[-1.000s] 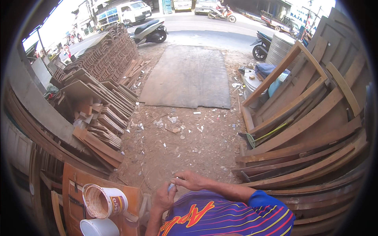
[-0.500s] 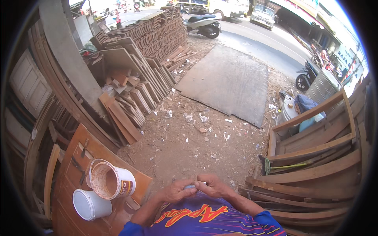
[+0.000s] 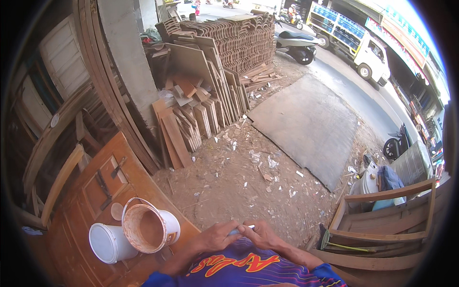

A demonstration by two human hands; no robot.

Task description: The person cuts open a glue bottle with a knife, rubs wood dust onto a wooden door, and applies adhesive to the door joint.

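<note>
My two hands meet close in front of my shirt, at the lower middle. My left hand (image 3: 218, 237) is closed, its fingers curled round a small pale blue thing (image 3: 234, 232), too hidden to tell its kind. Pinched at the fingertips of my right hand (image 3: 262, 235) is a thin white stick (image 3: 249, 226), mostly covered by the fingers. To the left, a brown panelled door (image 3: 91, 191) lies tilted. On it stand an open white bucket (image 3: 172, 228) with reddish-brown residue inside and a white lidded bucket (image 3: 107, 243).
Leaning boards (image 3: 205, 117) and stacked roof tiles (image 3: 244, 43) stand ahead left. A flat grey sheet (image 3: 306, 124) lies on littered dirt beside the road. Wooden frames (image 3: 382, 234) and a green-handled rake (image 3: 349, 248) are at right. A scooter (image 3: 299, 45) is parked ahead.
My view has swung to the left, so the surroundings sit farther right in it. My hands stay together at my front. A truck now shows on the road at the upper right.
</note>
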